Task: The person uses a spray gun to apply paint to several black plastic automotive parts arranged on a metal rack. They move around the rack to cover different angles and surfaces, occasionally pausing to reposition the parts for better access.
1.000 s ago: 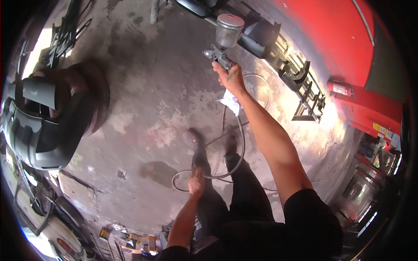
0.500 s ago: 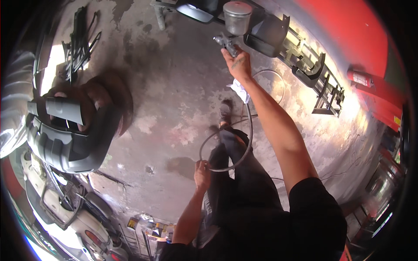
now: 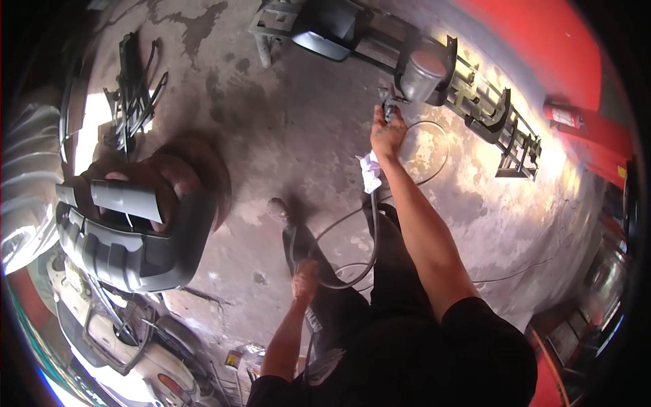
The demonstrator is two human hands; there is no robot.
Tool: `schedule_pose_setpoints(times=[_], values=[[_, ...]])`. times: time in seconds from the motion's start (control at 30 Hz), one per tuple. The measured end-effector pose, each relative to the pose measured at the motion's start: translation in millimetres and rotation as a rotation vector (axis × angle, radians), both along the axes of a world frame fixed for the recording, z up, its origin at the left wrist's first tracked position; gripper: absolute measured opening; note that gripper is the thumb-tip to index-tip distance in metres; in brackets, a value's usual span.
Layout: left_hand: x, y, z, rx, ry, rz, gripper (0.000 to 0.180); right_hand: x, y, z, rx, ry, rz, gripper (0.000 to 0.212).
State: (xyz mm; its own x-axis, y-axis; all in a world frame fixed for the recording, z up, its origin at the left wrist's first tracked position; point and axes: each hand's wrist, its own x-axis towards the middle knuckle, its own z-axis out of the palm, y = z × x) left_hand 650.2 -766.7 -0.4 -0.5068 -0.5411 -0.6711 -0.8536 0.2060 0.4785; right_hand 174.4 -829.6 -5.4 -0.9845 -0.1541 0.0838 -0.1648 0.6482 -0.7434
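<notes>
My right hand (image 3: 388,139) is closed around a spray gun (image 3: 388,107), held out in front of me. A round metal cup (image 3: 423,76) sits on the gun, in front of dark parts on a rack. White crumpled cloth or paper (image 3: 370,171) is wrapped at the hose just below my right wrist. From there a dark air hose (image 3: 375,237) curves down in a loop across my legs. My left hand (image 3: 305,279), low in front of my left leg, is closed on that hose; its fingers are slightly blurred.
Black plastic parts (image 3: 324,30) rest on a long metal rack (image 3: 485,105) at the far right. A large dark bumper-like cover (image 3: 139,251) stands at left. Thin black strips (image 3: 129,102) lie behind it. A red extinguisher (image 3: 563,115) is by the red wall; a whitish vehicle (image 3: 146,370) stands lower left.
My right hand has swung the spray gun to the right and slightly nearer. My left hand, still on the hose, has dropped a little. A foot now shows farther left, and the view has shifted.
</notes>
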Motion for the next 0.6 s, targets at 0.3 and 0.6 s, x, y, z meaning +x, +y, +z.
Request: schedule_pose_setpoints(times=[0.3, 0.6], values=[[46, -157, -39, -0.037, 0.152, -0.245, 0.022, 46, -226, 25, -0.269, -0.042, 0.221, 0.025], [93, -209, -65, 0.096, 0.173, -0.318, 0.023, 60, -90, -61, -0.132, 0.059, -0.231, 0.027]])
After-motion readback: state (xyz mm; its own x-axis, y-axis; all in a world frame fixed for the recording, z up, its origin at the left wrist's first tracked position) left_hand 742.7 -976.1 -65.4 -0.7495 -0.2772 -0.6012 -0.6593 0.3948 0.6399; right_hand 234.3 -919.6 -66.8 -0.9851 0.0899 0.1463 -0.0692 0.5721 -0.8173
